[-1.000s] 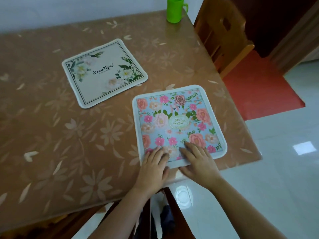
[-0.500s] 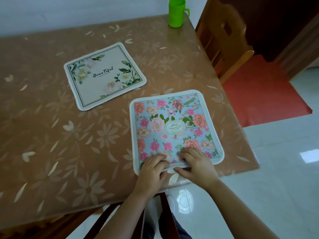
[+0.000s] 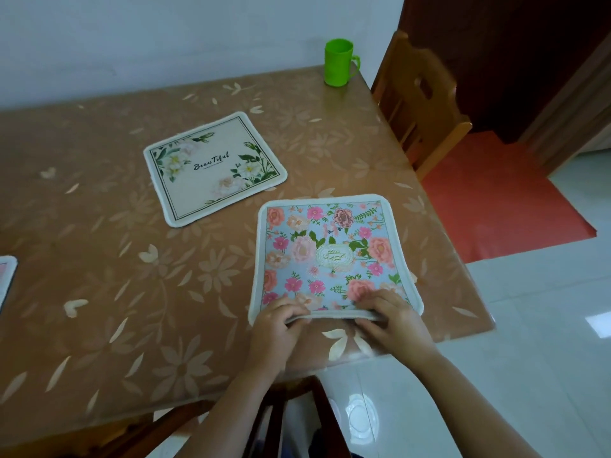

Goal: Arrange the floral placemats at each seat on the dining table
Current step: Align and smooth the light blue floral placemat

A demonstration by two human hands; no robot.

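Note:
A blue placemat with pink flowers (image 3: 327, 252) lies near the table's right front corner. My left hand (image 3: 276, 328) and my right hand (image 3: 393, 320) both pinch its near edge, which is lifted a little off the table. A cream placemat with white flowers and the word "Beautiful" (image 3: 215, 168) lies flat farther back, turned at an angle. The corner of a third placemat (image 3: 6, 276) shows at the left edge of the view.
The table (image 3: 99, 259) has a brown flowered cover. A green cup (image 3: 339, 62) stands at its far right corner. A wooden chair (image 3: 420, 104) stands on the right by a red mat (image 3: 502, 200). Another chair's back (image 3: 291, 404) is below my arms.
My hands slid from lying flat on the blue placemat back to its near edge and took hold of it, raising that edge. The view tilted up.

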